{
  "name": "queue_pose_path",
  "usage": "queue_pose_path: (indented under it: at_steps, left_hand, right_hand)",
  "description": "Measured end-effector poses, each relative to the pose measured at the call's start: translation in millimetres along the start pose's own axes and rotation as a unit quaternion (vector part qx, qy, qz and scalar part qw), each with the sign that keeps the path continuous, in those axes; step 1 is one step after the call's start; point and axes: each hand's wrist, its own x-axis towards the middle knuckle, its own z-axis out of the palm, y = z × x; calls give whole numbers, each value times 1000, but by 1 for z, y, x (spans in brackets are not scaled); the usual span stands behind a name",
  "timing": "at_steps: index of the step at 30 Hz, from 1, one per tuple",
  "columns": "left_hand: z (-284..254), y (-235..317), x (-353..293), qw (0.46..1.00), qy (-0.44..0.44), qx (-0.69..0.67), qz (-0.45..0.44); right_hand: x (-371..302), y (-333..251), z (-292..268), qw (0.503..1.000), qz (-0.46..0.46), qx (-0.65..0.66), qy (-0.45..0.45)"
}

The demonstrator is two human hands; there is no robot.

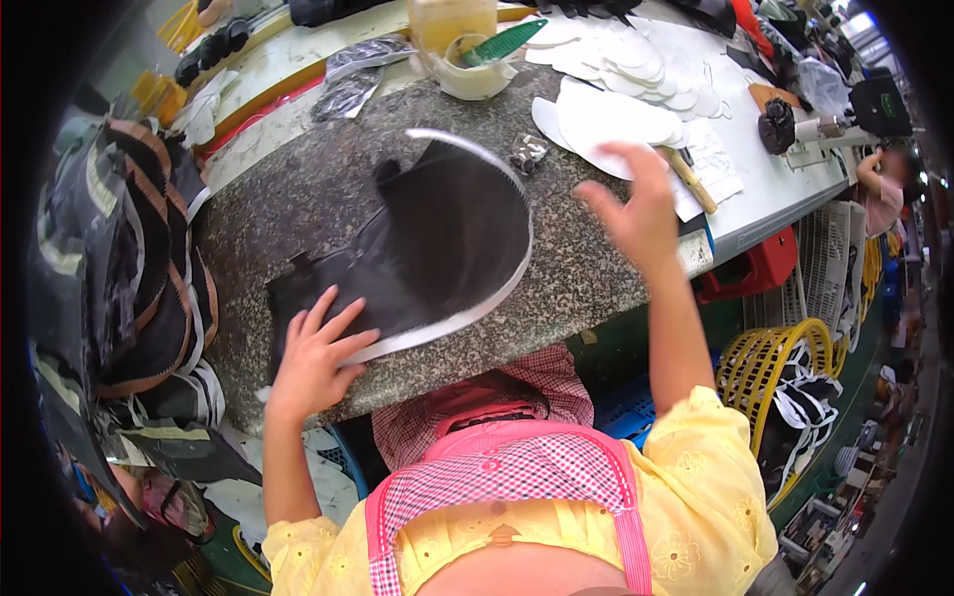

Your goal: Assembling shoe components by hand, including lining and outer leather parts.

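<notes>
A black shoe-upper piece (pixel 452 233) with a white toothed strip along its curved edge lies on a speckled stone slab (pixel 586 288). My left hand (pixel 323 358) rests on the near left end of this piece, fingers spread. My right hand (pixel 636 214) is raised over the slab's right side, thumb and fingers apart and slightly blurred, with nothing visible in it. Close beyond it are flat white cut-outs (pixel 606 119) and a wooden-handled tool (pixel 693 181) lying on paper.
A tub (pixel 472 79) with a green-handled brush (pixel 507 42) stands at the slab's far side. Black pieces with brown and white edges (pixel 149 268) are heaped at the left. Yellow baskets (pixel 770 368) and a red stool (pixel 755 268) are below right. Another person (pixel 879 189) sits far right.
</notes>
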Motion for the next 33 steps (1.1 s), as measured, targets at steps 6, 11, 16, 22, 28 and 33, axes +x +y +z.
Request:
queue_pose_path:
  at_steps: [6,11,16,22,28,33]
  left_hand:
    - [-49,87,82,940,144,-203,234]
    - [2,161,227,926,241,-124,262]
    - [37,159,310,962,202,-4,185]
    - [21,152,321,963,124,-98,219]
    - [32,127,324,974,156,-70,152]
    - [45,140,326,954,193,-14,231]
  right_hand:
    - [-7,143,-1,996,64,-57,-22]
    - [-6,127,15,993,68,100,7]
    - [-17,127,16,841,236,487,14]
    - [-10,139,25,828,292,474,72]
    - [-12,151,49,799,290,518,91]
    - [-10,186,49,828,285,473,98]
